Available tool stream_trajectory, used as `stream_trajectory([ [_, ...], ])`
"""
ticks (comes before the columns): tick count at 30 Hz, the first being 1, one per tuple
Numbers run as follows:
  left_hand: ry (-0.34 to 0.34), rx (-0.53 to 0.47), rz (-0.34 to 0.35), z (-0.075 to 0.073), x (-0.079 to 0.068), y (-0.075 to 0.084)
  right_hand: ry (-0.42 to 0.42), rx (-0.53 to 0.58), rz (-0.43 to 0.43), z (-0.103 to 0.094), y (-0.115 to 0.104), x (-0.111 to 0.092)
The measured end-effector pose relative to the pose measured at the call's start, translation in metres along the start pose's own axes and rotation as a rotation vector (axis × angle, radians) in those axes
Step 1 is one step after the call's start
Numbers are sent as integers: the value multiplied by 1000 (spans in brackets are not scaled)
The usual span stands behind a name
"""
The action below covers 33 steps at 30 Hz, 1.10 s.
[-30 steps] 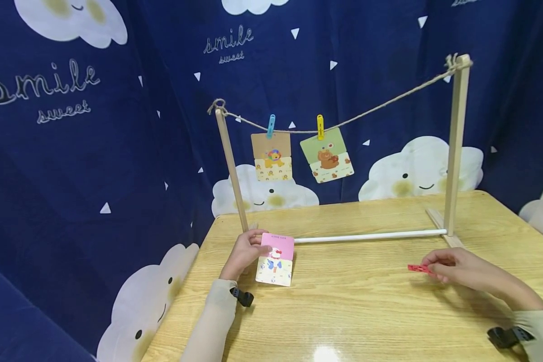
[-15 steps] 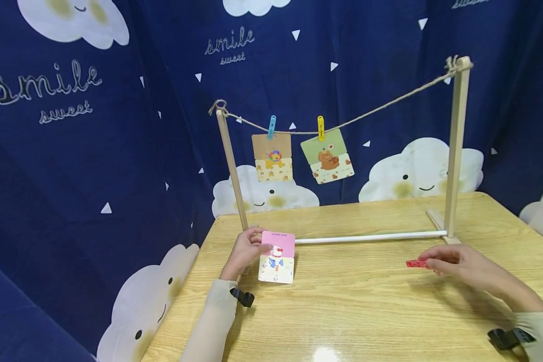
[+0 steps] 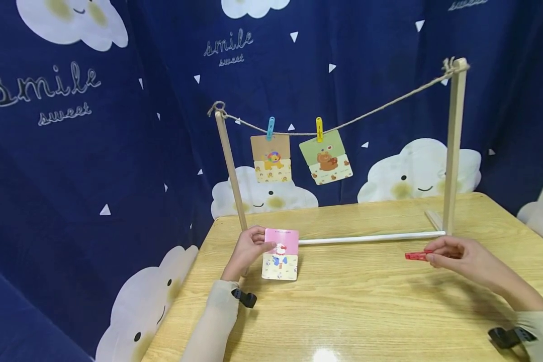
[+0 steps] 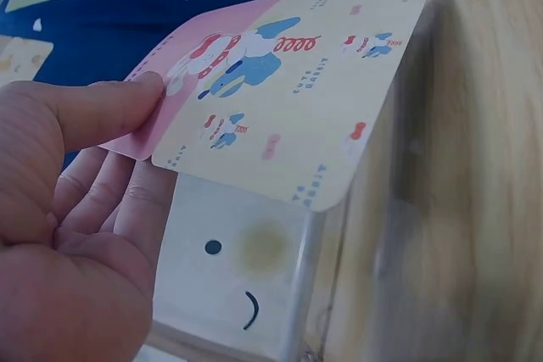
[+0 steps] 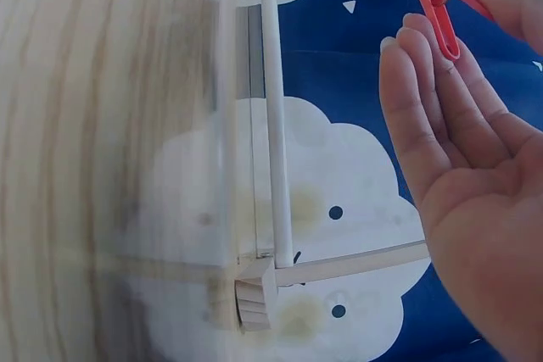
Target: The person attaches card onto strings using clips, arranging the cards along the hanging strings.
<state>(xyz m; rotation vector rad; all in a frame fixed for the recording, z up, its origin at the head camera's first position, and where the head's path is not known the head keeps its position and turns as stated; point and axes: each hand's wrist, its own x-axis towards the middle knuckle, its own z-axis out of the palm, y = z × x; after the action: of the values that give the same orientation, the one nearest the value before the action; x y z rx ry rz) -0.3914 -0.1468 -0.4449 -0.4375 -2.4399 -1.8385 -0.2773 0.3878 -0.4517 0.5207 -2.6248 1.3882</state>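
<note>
My left hand (image 3: 250,251) pinches a pink and cream card (image 3: 280,266) with a rabbit picture, thumb on its front and fingers behind. In the left wrist view the card (image 4: 271,91) tilts above the wooden table. Over the table's right side, my right hand (image 3: 468,261) holds a red clothespin (image 3: 416,256) between thumb and fingers. The right wrist view shows the clothespin (image 5: 437,2) with its handle ends between thumb and fingers. A lion card (image 3: 271,171) hangs from the rope under a blue clothespin (image 3: 270,128); a bear card (image 3: 319,156) hangs under a yellow clothespin (image 3: 319,129).
The sagging rope (image 3: 389,103) runs between a left wooden post (image 3: 232,171) and a taller-looking right post (image 3: 454,151). A white rod (image 3: 371,238) joins the posts low down, behind both hands. A dark blue cloud-patterned curtain (image 3: 163,130) stands behind the table (image 3: 362,311).
The left hand and its rabbit card have shifted slightly right and up. My right hand has risen a little with the red clothespin. The hanging cards stay in place.
</note>
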Motion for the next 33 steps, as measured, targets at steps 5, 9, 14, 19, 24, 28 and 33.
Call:
stream_trajectory([
  [5,-24,-9,11,5,1,8,33,9,-13,0,-4,5],
  [9,-48,-6,39,9,3,16,59,-14,-18,-5,-11,6],
  [14,-63,11,68,15,5,24,78,-46,4,-14,-19,4],
  [19,-54,35,64,19,6,33,109,-63,20,-23,-23,4],
  [24,-45,44,69,24,7,43,141,-67,14,-31,-27,7],
  [28,-51,29,93,31,10,50,168,-57,5,-36,-33,9],
  [33,-58,4,129,43,14,58,203,-63,0,-43,-42,12],
])
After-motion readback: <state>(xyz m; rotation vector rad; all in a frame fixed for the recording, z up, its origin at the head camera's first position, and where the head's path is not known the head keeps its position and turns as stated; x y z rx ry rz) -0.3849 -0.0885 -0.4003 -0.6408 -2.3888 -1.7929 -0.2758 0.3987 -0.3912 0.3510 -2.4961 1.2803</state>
